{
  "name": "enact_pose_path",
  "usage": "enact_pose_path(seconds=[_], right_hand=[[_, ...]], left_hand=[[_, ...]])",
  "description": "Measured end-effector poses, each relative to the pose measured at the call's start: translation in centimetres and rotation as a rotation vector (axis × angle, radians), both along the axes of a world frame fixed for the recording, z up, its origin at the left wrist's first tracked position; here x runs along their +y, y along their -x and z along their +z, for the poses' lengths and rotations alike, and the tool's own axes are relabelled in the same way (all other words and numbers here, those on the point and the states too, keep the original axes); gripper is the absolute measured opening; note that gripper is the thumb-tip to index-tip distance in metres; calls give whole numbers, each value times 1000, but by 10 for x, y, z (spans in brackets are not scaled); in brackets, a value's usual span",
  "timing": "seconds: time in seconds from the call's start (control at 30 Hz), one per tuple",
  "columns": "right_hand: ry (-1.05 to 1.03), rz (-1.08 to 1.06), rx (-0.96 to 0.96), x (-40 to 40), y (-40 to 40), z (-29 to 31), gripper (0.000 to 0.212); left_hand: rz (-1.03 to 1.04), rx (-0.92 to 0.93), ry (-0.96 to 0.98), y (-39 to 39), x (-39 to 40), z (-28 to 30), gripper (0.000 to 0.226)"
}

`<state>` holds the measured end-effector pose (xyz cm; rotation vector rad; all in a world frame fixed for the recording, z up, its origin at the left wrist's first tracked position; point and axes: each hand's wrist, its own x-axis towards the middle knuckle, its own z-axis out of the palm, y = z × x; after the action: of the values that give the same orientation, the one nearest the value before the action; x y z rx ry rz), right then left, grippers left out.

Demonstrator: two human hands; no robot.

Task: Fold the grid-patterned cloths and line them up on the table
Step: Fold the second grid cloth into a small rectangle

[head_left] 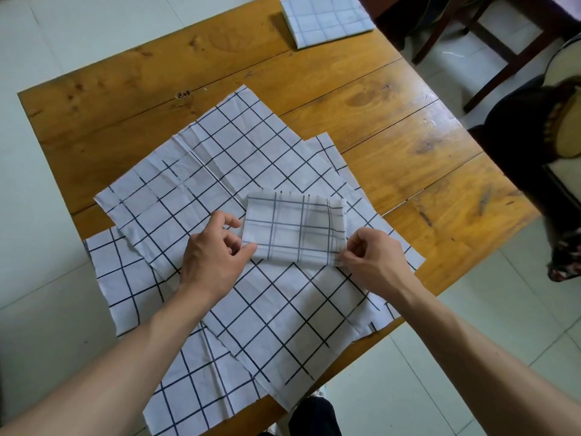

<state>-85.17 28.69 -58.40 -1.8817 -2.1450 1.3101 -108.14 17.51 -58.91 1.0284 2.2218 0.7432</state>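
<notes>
**Squaring a folded cloth before placement**

A folded cloth lies on top of several flat cloths spread over the near half of the desk. The left hand pinches the packet's near-left corner between thumb and curled fingers; the right hand pinches its near-right corner, fingers narrow and closed on the layered edge. A finished cloth rests at the far edge of the desk, near the far-right corner, well apart from the work in hand. A chair stands beyond that corner.

The step in hand appears to be the final squaring of the packet, after which it would go beside the finished one. To do this well, hold both near corners so that all layers stay aligned, press the creases flat, and lift the packet level so it does not spring open or drag the loose cloths beneath. Setting it just beside the finished cloth, edges parallel, would begin the row. At least three cloths seem left to fold.
</notes>
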Motion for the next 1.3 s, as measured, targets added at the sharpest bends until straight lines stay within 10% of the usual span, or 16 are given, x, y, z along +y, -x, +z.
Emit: enact_pose_path(seconds=[0.37,0.63,1.3], right_hand=[[-142,-22,-126,-7,7,4,23],[-636,470,-158,-21,10,-8,45],[-404,494,-70,-30,40,-44,74]], left_hand=[[-73,129,-19,1,6,-10,27],[-386,510,-147,-4,6,-18,22],[-447,533,-69,-12,16,-18,37]])
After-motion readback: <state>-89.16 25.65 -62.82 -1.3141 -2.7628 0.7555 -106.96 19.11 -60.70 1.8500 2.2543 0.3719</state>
